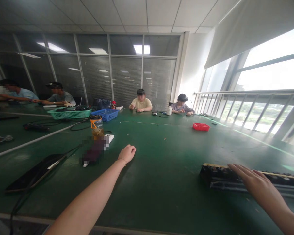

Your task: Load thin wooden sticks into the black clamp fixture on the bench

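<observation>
My left hand (127,153) is closed over the green tabletop (161,195), left of the middle. Its fingers curl away from view, so anything inside them is hidden. At the right, my right hand (256,182) lies with its fingers stretched out across the top of a long black object (225,182). A thin pale stick (217,165) runs along that object's upper edge, passing under the fingers. What the black object is, I cannot tell; part of it is covered by the hand.
Left of my left hand are a dark pixelated item (94,151), a jar with an orange strap (96,125) and a flat dark device (36,173) with a cable. Farther off stand a red tray (201,127), a blue basket (109,115) and a green basket (72,114). Several people sit beyond.
</observation>
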Demonstrator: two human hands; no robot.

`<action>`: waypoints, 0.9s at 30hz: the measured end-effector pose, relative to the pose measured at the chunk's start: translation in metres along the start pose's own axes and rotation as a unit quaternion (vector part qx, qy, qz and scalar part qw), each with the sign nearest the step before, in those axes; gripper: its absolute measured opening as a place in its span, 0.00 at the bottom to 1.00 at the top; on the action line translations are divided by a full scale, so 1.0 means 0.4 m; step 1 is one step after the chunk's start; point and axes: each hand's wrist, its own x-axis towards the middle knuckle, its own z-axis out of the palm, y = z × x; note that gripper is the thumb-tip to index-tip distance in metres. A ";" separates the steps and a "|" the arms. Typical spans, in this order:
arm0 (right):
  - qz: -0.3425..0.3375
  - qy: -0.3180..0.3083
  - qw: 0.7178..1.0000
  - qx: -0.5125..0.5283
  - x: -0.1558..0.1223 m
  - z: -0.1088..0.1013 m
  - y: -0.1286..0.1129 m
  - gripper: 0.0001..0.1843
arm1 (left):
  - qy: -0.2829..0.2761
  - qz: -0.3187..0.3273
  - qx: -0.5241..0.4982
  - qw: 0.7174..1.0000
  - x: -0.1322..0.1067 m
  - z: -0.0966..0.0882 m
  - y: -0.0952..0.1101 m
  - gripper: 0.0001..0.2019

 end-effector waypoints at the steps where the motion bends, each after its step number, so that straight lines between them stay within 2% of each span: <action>1: -0.003 0.006 1.000 0.005 -0.002 0.000 -0.001 0.30 | -0.001 0.001 0.000 1.000 0.000 0.000 0.000 0.13; 11: -0.026 0.024 0.999 -0.010 -0.024 0.002 0.004 0.32 | 0.000 0.007 0.000 1.000 0.001 0.005 -0.003 0.13; 14: -0.031 0.054 0.997 -0.041 -0.027 0.014 0.006 0.34 | 0.002 0.007 -0.001 1.000 0.002 0.008 -0.003 0.13; 17: -0.038 0.081 0.994 -0.059 -0.027 0.022 0.011 0.33 | 0.007 0.007 0.003 1.000 0.003 0.011 -0.004 0.12; 23: -0.036 0.054 0.997 -0.052 -0.027 0.020 0.028 0.30 | 0.001 0.006 0.000 1.000 0.001 0.008 0.004 0.12; 27: -0.046 0.064 0.996 -0.048 -0.023 0.016 0.033 0.30 | -0.001 0.005 -0.001 1.000 0.001 0.006 0.005 0.12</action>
